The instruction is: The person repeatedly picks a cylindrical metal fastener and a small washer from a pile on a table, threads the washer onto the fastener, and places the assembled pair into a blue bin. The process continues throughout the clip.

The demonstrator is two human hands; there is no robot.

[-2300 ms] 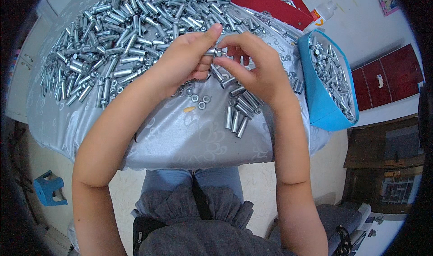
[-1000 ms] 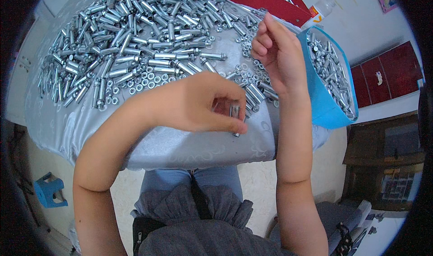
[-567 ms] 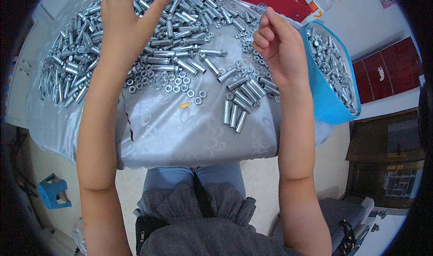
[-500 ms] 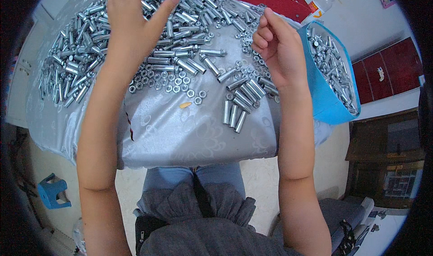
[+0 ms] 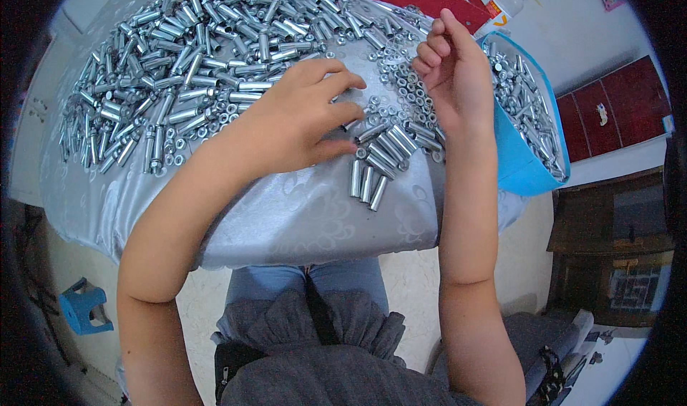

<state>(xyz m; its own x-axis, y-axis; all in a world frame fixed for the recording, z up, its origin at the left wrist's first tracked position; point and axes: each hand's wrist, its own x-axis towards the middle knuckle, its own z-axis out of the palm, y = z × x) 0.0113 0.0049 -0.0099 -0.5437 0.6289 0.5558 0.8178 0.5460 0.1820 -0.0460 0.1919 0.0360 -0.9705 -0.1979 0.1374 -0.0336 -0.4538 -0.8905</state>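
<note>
My left hand (image 5: 304, 116) is over the middle of the table, its fingers curved and spread beside a small group of metal sleeves (image 5: 386, 152). A bit of metal shows between its fingertips, but no grip on it is visible. To the right, my right hand (image 5: 458, 76) is raised above loose hex nuts (image 5: 408, 84), with its fingers curled toward the palm. Whatever those fingers may hold is hidden. A large heap of silvery sleeve anchor bolts (image 5: 215, 34) spreads across the far and left side of the table, with more nuts along its near edge.
A blue bin (image 5: 526, 145) full of bolts stands at the right table edge. Behind it are a red container (image 5: 422, 1) and a plastic bottle (image 5: 507, 5). The table has a shiny grey cloth (image 5: 300, 220). A blue stool (image 5: 84, 306) stands on the floor at left.
My left hand has come from the far heap toward me and to the right, near the sleeves. My right hand has shifted slightly to the right, still curled.
</note>
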